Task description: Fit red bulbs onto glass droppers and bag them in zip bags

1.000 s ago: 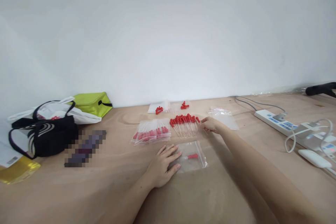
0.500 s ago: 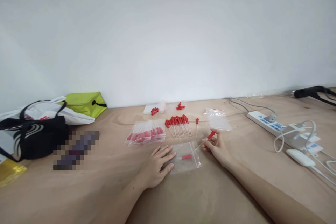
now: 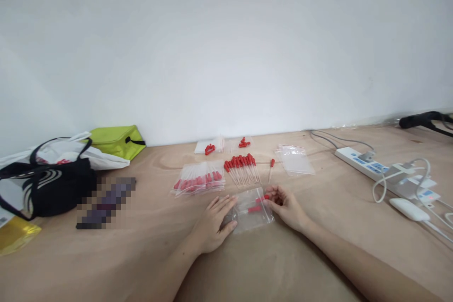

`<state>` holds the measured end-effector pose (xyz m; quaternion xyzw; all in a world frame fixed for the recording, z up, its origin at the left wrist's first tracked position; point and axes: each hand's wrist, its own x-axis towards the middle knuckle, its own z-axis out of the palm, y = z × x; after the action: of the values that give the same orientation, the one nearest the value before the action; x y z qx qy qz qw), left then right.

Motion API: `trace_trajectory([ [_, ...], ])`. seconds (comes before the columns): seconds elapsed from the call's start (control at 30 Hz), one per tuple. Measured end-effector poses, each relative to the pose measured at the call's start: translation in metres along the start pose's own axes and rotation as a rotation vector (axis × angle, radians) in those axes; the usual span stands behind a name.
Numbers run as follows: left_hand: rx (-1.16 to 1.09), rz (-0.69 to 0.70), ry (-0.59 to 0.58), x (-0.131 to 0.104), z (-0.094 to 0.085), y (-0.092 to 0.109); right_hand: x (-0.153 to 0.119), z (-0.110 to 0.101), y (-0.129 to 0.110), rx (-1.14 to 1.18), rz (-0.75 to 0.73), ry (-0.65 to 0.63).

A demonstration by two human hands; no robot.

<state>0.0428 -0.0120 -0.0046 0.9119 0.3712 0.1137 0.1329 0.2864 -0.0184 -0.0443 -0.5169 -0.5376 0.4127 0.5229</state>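
A clear zip bag point(image 3: 247, 225) lies flat on the table in front of me. My left hand point(image 3: 213, 226) rests on its left end with the fingers spread. Inside the bag is one dropper with a red bulb point(image 3: 254, 209). At the bag's right opening, my right hand point(image 3: 286, 206) pinches a second red-bulbed dropper point(image 3: 261, 198), whose thin stem is inside the bag. Just beyond, several droppers point(image 3: 242, 163) lie side by side, with a single dropper point(image 3: 272, 163) to their right. Filled bags of droppers point(image 3: 198, 181) overlap at the left.
Flat clear bags point(image 3: 296, 161) lie at the back right. Loose red bulbs point(image 3: 209, 149) sit near the wall. A power strip point(image 3: 361, 163) with cables and a white adapter point(image 3: 408, 210) occupies the right. Left are a black bag point(image 3: 60, 188) and a lime-green bag point(image 3: 113, 140).
My right hand has moved left to the bag's opening, and the dropper it holds has slid into the bag beside the first. My left hand stays on the bag.
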Motion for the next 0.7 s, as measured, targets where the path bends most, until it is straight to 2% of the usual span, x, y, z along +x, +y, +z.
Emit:
trace_trajectory([
  [0.17,-0.003,0.001,-0.015,0.0,-0.001,0.0,-0.001,0.006,-0.005,-0.199,-0.007,-0.118],
  [0.27,-0.001,0.002,-0.018,0.0,-0.002,0.001,-0.001,0.005,-0.011,-0.216,-0.087,-0.273],
  [0.33,0.001,0.003,-0.027,0.0,-0.003,0.002,0.004,0.0,-0.013,-0.196,-0.08,-0.353],
  [0.4,0.002,-0.001,-0.04,0.0,-0.003,0.003,0.018,-0.008,-0.015,-0.243,-0.008,-0.253],
  [0.5,0.002,-0.017,-0.054,-0.001,-0.003,0.003,0.052,-0.02,-0.016,-0.505,0.105,0.148],
  [0.53,0.001,-0.02,-0.057,-0.001,-0.003,0.002,0.064,-0.022,-0.016,-0.544,0.128,0.219],
  [0.6,-0.007,-0.018,-0.055,-0.001,-0.002,0.001,0.088,-0.024,-0.015,-0.58,0.158,0.299],
  [0.7,-0.029,0.004,-0.043,-0.002,-0.001,-0.002,0.113,-0.021,-0.012,-0.572,0.199,0.327],
])
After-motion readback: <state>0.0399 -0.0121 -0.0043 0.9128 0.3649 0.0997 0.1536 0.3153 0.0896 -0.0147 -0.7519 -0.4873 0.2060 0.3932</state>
